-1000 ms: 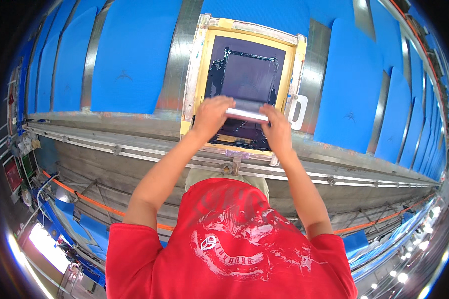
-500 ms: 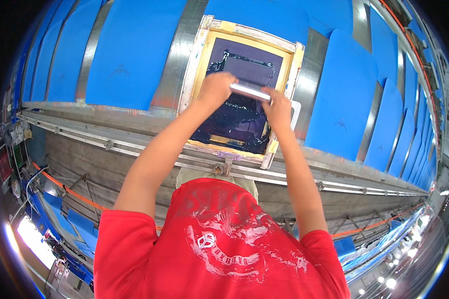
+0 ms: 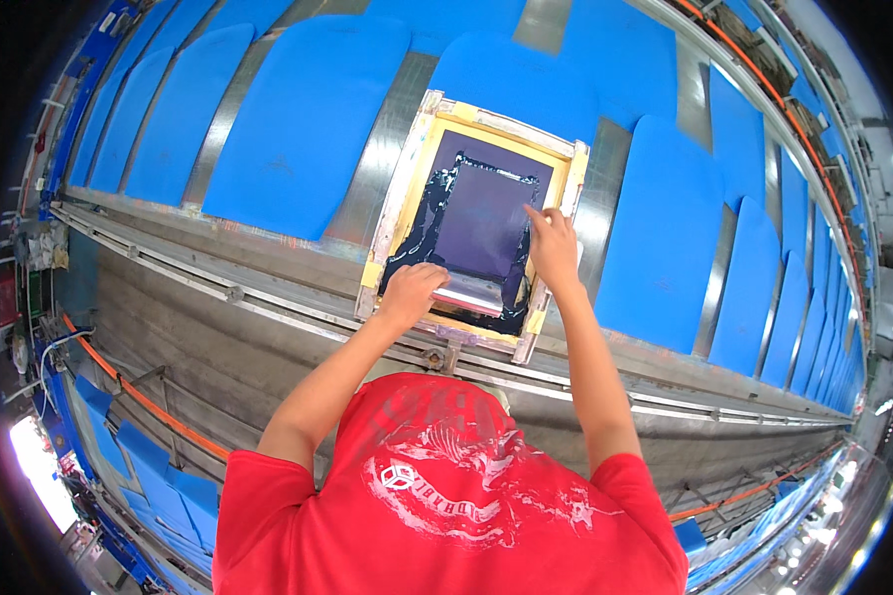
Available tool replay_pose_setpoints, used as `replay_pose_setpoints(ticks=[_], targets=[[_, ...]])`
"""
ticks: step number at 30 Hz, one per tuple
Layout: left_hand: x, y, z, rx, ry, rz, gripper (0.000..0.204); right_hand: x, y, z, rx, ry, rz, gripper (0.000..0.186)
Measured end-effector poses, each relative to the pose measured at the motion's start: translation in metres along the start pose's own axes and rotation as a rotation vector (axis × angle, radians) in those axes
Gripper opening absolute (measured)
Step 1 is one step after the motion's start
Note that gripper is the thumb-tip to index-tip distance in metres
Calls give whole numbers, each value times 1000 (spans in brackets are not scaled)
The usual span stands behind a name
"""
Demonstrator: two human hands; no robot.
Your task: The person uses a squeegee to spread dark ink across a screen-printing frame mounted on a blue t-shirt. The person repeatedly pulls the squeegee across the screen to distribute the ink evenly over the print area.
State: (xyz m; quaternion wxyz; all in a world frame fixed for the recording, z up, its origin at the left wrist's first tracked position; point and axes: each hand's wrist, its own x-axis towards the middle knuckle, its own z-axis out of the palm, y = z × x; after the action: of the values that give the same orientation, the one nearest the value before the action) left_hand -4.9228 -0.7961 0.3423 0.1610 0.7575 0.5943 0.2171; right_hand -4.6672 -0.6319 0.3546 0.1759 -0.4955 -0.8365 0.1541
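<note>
A screen-printing frame (image 3: pixel 575 188) with pale, ink-stained wooden sides and yellow edging lies in front of me. Dark ink rings the smooth purple middle of its mesh (image 3: pixel 481 218). My left hand (image 3: pixel 414 295) is closed on the left end of a squeegee (image 3: pixel 469 295), a pale bar resting across the near part of the mesh. My right hand (image 3: pixel 554 248) is off the squeegee, above the frame's right side. Its fingers point inward, slightly apart, with nothing visible in them.
Blue sheets (image 3: pixel 303 119) lie in rows on a long metal table (image 3: pixel 367 188), on both sides of the frame and beyond it. A metal rail (image 3: pixel 655 402) runs along the table's near edge. An orange pipe or cable (image 3: pixel 149 382) passes lower left.
The squeegee has come toward me, from mid-mesh to the near end. My right hand has let go of it, while my left hand still holds it. The view has shifted.
</note>
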Motion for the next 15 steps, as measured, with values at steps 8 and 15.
replay_pose_setpoints(ticks=[8, 15], targets=[[-13, 7, 10, -41, 69, -8, 22, 33, 6, 56, -394, -176, -95, 52], [-21, 10, 15, -60, 126, -29, 20, 41, 7, 52, -451, -151, -189, 54]])
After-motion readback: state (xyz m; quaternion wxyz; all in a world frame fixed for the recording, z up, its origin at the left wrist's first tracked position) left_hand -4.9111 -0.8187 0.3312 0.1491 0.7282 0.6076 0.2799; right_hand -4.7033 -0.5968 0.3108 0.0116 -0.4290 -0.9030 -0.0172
